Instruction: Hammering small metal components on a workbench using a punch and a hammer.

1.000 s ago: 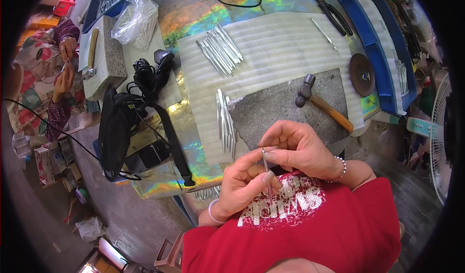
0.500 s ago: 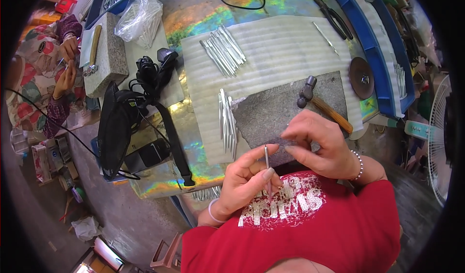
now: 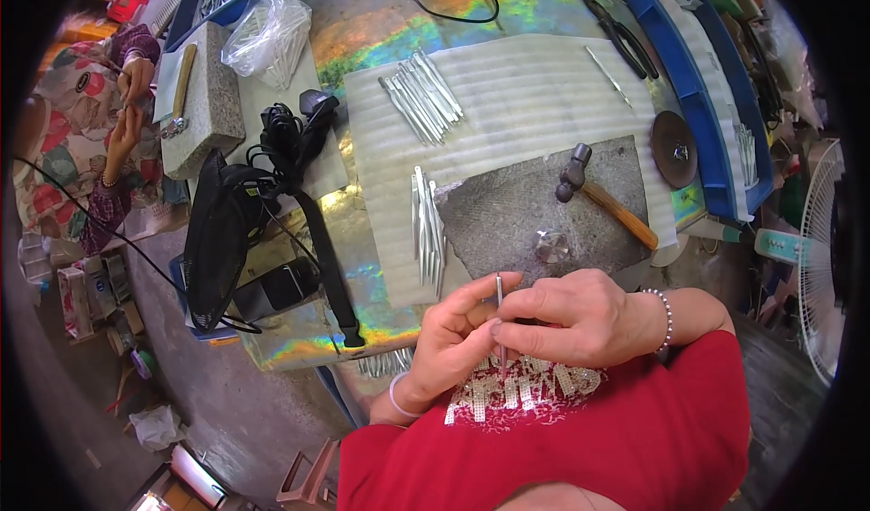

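Observation:
Upright over my lap, a thin metal rod is pinched between the thumb and fingers of my left hand. My right hand has its thumb and fingertips closed on the same rod, just below its top end. Beyond them lies a dark stone slab with a small round shiny metal piece on it. A hammer with a wooden handle rests across the slab's right part. Left of the slab are several slender metal rods, and another bunch of rods lies farther back.
White foam sheet covers the table's middle. Black-handled pliers, a brown disc and a blue tray lie at right, near a fan. A black strapped bag sits left; beyond, a co-worker's hands show beside a stone block.
My right hand has moved down and left and closed on the rod. The round metal piece on the slab now shows where that hand was. My left hand keeps its hold.

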